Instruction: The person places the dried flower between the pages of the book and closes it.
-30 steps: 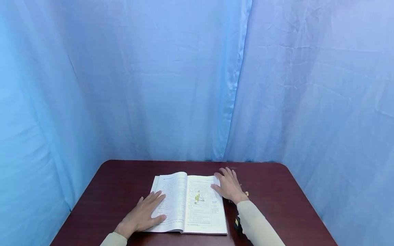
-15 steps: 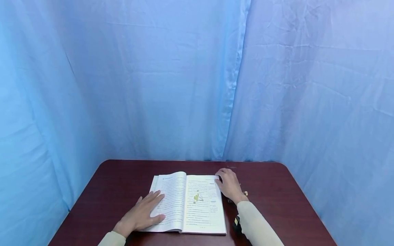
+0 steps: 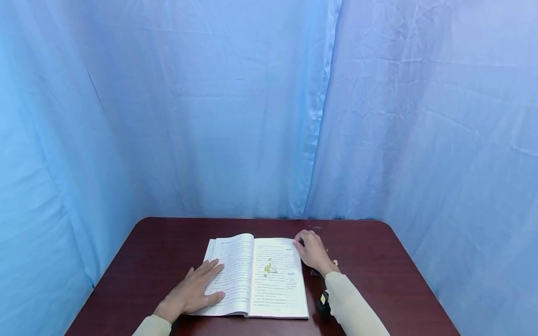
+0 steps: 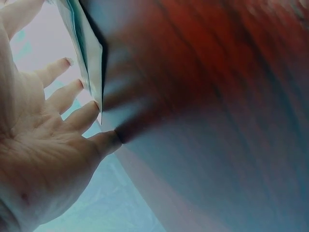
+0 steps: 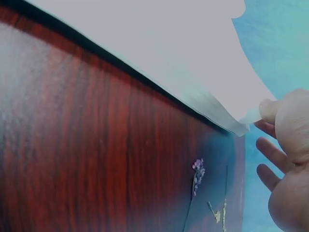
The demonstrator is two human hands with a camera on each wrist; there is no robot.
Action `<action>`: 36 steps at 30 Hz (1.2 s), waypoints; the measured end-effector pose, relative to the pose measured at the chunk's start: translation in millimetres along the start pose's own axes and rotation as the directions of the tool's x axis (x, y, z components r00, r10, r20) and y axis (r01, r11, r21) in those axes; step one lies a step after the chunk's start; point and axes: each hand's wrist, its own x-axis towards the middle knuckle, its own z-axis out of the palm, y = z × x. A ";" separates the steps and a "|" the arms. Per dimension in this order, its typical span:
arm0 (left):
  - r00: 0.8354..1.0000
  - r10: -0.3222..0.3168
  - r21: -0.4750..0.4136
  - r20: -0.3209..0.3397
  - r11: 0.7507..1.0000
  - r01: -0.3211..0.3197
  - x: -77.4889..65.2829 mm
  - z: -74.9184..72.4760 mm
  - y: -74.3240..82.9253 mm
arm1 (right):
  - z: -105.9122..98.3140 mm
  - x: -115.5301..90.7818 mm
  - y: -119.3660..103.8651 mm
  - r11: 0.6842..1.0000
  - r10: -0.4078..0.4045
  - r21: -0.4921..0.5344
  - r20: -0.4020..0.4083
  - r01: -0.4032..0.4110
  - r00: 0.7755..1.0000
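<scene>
An open book [image 3: 277, 301] with printed pages lies on the dark red table. On its right page is a small flattened yellow flower [image 3: 267, 269] with a thin stem. My left hand [image 3: 191, 291] rests on the left page with fingers spread; the left wrist view shows its fingertips along the book's edge [image 4: 95, 63]. At the upper right corner of the book, my right hand [image 3: 313, 252] pinches a page corner [image 5: 251, 116] between thumb and forefinger. In the right wrist view that corner is raised slightly from the pages beneath, and the other fingers are loosely curled.
Right of the book lie a purple flower sprig [image 5: 198, 174] and thin yellowish sprigs [image 5: 216, 215], partly under my right forearm. A black object with a yellow patch [image 3: 323, 298] sits beside the right sleeve. Blue curtains [image 3: 210, 116] surround the table [image 3: 370, 270].
The fingers of my right hand were spread over the book's upper right corner; they have drawn in and now pinch the page corner. My left hand has stayed in place.
</scene>
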 end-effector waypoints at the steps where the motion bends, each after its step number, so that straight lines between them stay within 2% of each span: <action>1: 1.000 -0.002 0.003 0.001 1.000 0.002 0.1 0.0 0.1 | -0.8 -0.2 -0.4 1.000 -0.010 -0.005 0.001 0.010 1.000; 4: 1.000 -0.008 0.009 0.002 1.000 0.008 0.3 0.4 0.1 | -2.4 -0.6 -1.1 0.999 -0.036 -0.015 -0.010 0.035 0.999; 7: 1.000 -0.013 0.010 0.002 1.000 0.013 0.1 1.2 -0.2 | -3.4 -0.8 -1.7 1.000 -0.018 0.001 -0.008 0.018 1.000; 14: 1.000 0.000 -0.008 0.001 1.000 0.000 -1.1 0.9 0.6 | -4.4 -3.5 -3.9 0.987 0.123 0.096 0.030 -0.125 0.992; 17: 1.000 0.001 -0.009 -0.001 1.000 -0.001 -1.5 -0.1 1.3 | -7.7 -7.4 -6.3 0.979 0.148 0.133 0.062 -0.155 0.987; 24: 1.000 0.010 -0.015 -0.012 1.000 -0.011 -1.8 -0.8 0.1 | -16.3 -21.3 -15.0 0.974 0.136 0.162 0.153 -0.161 0.979; 36: 0.997 0.041 -0.045 -0.059 0.998 -0.044 -3.8 2.0 -4.6 | -23.6 -47.3 -19.7 0.980 0.077 0.168 0.183 -0.108 0.980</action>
